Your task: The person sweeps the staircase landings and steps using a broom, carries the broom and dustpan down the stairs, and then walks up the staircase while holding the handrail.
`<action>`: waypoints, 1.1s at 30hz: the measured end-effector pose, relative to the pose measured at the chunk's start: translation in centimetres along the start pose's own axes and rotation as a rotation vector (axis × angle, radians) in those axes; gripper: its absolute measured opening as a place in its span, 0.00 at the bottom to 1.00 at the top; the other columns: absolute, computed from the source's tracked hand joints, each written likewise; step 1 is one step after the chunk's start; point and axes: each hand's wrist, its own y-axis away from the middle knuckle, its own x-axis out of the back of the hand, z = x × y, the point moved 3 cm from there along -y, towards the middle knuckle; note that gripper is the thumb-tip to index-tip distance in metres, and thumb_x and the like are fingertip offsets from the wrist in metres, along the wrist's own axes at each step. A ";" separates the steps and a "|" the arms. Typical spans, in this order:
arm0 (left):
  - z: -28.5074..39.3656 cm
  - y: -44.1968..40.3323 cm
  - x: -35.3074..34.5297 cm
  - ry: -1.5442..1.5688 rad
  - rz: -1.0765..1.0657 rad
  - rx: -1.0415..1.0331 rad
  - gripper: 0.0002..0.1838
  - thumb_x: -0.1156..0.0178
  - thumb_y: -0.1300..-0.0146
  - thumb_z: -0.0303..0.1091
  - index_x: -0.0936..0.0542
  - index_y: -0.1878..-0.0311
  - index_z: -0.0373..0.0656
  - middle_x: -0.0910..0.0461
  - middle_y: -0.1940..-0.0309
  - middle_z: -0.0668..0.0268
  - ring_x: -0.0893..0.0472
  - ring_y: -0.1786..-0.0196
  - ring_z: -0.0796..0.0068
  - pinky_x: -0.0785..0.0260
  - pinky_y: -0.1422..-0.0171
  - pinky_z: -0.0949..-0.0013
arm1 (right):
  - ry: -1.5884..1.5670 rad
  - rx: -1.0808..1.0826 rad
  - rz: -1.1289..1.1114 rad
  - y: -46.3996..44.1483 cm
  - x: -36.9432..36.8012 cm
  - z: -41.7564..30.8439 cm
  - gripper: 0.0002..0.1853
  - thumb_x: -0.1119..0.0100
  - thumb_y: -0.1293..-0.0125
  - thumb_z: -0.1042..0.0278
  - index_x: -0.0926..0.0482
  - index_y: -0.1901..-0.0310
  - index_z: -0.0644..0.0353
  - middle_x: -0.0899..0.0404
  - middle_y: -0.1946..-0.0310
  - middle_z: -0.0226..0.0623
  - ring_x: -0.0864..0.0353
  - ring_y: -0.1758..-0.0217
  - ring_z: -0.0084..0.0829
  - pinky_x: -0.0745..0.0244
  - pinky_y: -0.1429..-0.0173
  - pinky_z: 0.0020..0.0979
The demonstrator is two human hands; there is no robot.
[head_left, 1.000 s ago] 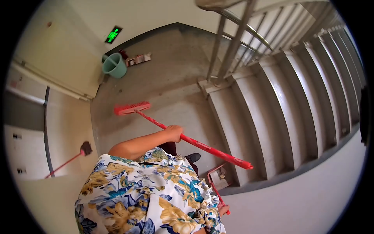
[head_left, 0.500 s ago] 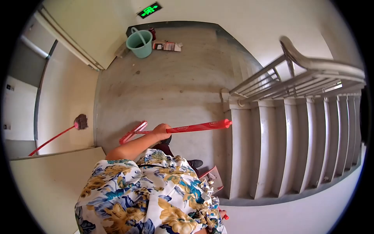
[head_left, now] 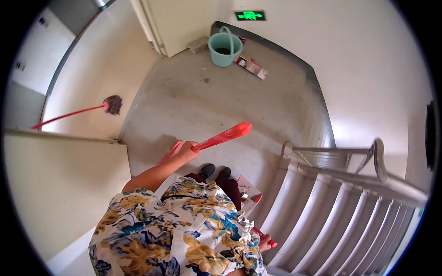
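My left hand (head_left: 186, 152) is wrapped round the red handle of a broom (head_left: 223, 136), whose top end points forward and to the right. The red broom head (head_left: 171, 151) is low by the floor, partly hidden behind my forearm. Down at my right side, my right hand (head_left: 264, 242) grips a red handle. A long-handled dustpan (head_left: 251, 186) in pink and red, with some debris in it, lies by my feet near the top stair. Part of the length between that handle and the dustpan is hidden by my floral shirt.
Stairs (head_left: 317, 207) descend at the right beside a metal handrail (head_left: 380, 161). A green bucket (head_left: 225, 50) and a flattened carton (head_left: 251, 66) stand by the far wall. A red-handled mop (head_left: 113, 105) is in the doorway at left, near an open door (head_left: 69, 184).
My view has turned, with the stairs now lower right and the bucket further right. The broom's handle end has tilted upward. My feet and right hand now show more fully.
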 end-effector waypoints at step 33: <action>-3.7 0.4 0.0 -0.083 -0.104 -0.172 0.02 0.46 0.54 0.24 0.24 0.78 0.39 0.25 0.73 0.48 0.29 0.55 0.45 0.44 0.38 0.52 | 0.085 0.140 -0.374 -1.1 -16.4 -6.2 0.08 0.45 0.41 0.65 0.26 0.68 0.62 0.25 0.82 0.36 0.25 0.85 0.26 0.32 0.83 0.24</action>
